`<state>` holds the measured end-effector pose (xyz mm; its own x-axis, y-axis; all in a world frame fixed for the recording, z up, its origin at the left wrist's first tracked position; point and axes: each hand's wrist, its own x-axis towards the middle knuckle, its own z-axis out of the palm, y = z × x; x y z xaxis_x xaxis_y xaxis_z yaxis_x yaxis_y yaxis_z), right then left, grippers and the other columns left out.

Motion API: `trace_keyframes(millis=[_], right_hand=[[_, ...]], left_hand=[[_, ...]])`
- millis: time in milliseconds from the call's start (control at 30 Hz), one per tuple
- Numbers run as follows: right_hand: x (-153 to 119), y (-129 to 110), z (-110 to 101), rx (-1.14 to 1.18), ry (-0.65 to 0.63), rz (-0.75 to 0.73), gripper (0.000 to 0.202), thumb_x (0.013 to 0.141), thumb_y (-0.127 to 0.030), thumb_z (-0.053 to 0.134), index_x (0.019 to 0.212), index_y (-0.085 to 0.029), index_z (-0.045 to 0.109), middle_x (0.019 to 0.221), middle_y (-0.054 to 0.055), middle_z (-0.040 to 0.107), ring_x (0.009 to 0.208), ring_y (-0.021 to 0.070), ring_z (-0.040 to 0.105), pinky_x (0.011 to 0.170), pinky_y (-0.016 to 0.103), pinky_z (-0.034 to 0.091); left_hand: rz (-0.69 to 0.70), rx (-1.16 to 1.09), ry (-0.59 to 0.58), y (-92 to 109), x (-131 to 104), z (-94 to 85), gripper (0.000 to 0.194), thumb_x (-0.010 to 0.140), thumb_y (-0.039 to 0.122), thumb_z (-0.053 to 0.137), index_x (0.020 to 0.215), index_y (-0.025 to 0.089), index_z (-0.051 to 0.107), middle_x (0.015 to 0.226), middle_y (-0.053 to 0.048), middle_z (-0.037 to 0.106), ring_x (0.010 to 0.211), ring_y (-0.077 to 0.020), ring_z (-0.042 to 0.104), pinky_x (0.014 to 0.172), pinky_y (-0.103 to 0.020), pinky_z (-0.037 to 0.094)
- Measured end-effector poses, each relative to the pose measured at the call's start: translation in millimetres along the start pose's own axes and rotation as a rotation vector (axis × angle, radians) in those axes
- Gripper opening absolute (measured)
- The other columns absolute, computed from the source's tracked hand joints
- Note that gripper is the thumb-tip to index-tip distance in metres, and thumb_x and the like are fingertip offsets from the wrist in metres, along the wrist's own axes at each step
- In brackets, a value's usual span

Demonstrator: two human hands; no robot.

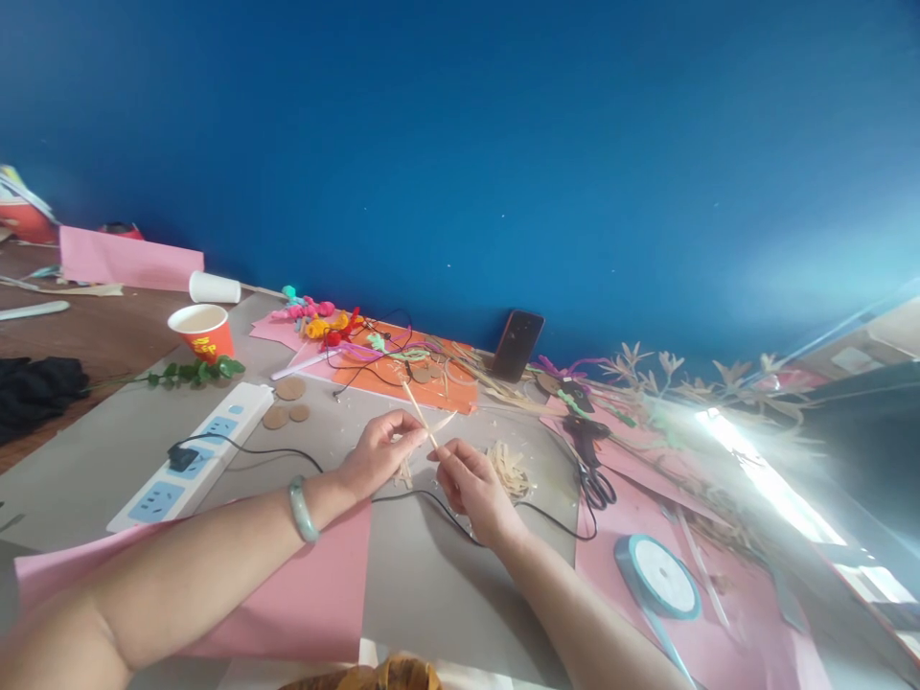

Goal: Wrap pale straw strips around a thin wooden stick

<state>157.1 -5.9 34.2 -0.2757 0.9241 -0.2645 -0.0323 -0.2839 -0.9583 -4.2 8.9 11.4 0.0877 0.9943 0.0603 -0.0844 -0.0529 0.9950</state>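
My left hand (388,447), with a green bangle on the wrist, is closed in a pinch at the middle of the table. Between its fingertips is a pale, pointed strip (444,422) whose tip sticks out to the right. My right hand (471,487) is pinched around the lower end of a thin pale stick (415,402), which slants up and to the left. Strip and stick cross where the fingertips nearly meet. Beside my right hand lies a bundle of pale strips (509,470). A few more strips (403,473) show under my left hand.
A power strip (194,460) and paper cup (202,332) are on the left. A phone (518,345) leans against the blue wall. A black glue gun (586,436), scissors (598,489) and ribbon roll (657,575) lie right. A black cord (431,496) runs under my hands.
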Motion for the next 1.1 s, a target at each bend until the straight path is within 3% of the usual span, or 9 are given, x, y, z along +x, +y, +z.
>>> trace_keyframes(millis=[267, 467, 600, 733, 1100], right_hand=[[2.3, 4.6, -0.5, 0.029, -0.01, 0.055, 0.028, 0.077, -0.044, 0.061, 0.077, -0.017, 0.056, 0.046, -0.009, 0.039, 0.035, 0.0032, 0.018, 0.033, 0.017, 0.01], [2.0, 3.7, 1.3, 0.077, 0.002, 0.054, 0.032, 0.077, -0.049, 0.061, 0.078, -0.017, 0.056, 0.046, -0.009, 0.04, 0.034, 0.0027, 0.018, 0.033, 0.017, 0.008], [1.7, 2.2, 1.7, 0.083, 0.025, 0.033, 0.031, 0.078, -0.048, 0.06, 0.077, -0.017, 0.055, 0.047, -0.008, 0.041, 0.034, 0.0028, 0.019, 0.032, 0.017, 0.01], [1.7, 2.8, 2.3, 0.128, 0.06, 0.004, 0.029, 0.077, -0.046, 0.063, 0.078, -0.019, 0.054, 0.047, -0.009, 0.041, 0.033, 0.0027, 0.018, 0.032, 0.017, 0.01], [2.1, 3.4, 2.6, 0.173, 0.069, 0.004, 0.029, 0.078, -0.047, 0.062, 0.079, -0.019, 0.055, 0.047, -0.009, 0.04, 0.034, 0.0022, 0.016, 0.033, 0.016, 0.01]], left_hand=[[0.08, -0.029, 0.182, 1.2, 6.1, -2.0, 0.023, 0.078, 0.038, 0.061, 0.075, 0.015, 0.059, 0.072, -0.001, 0.06, 0.072, -0.0135, 0.056, 0.07, -0.024, 0.044], [0.15, 0.129, 0.111, 1.6, 1.6, -1.5, 0.02, 0.082, 0.035, 0.058, 0.076, 0.016, 0.059, 0.072, -0.001, 0.06, 0.072, -0.014, 0.055, 0.072, -0.025, 0.045], [0.428, 0.384, 0.045, 3.2, -6.5, -1.3, 0.017, 0.087, 0.03, 0.053, 0.076, 0.018, 0.06, 0.084, -0.004, 0.061, 0.085, -0.0168, 0.057, 0.082, -0.029, 0.045], [0.657, 0.616, 0.012, 1.1, -13.0, -0.4, 0.014, 0.088, 0.026, 0.052, 0.08, 0.02, 0.062, 0.111, -0.008, 0.059, 0.099, -0.0189, 0.054, 0.093, -0.035, 0.042], [0.696, 0.711, -0.016, 2.0, -12.8, -0.1, 0.014, 0.09, 0.022, 0.049, 0.084, 0.02, 0.061, 0.12, -0.009, 0.061, 0.105, -0.0193, 0.055, 0.096, -0.037, 0.039]])
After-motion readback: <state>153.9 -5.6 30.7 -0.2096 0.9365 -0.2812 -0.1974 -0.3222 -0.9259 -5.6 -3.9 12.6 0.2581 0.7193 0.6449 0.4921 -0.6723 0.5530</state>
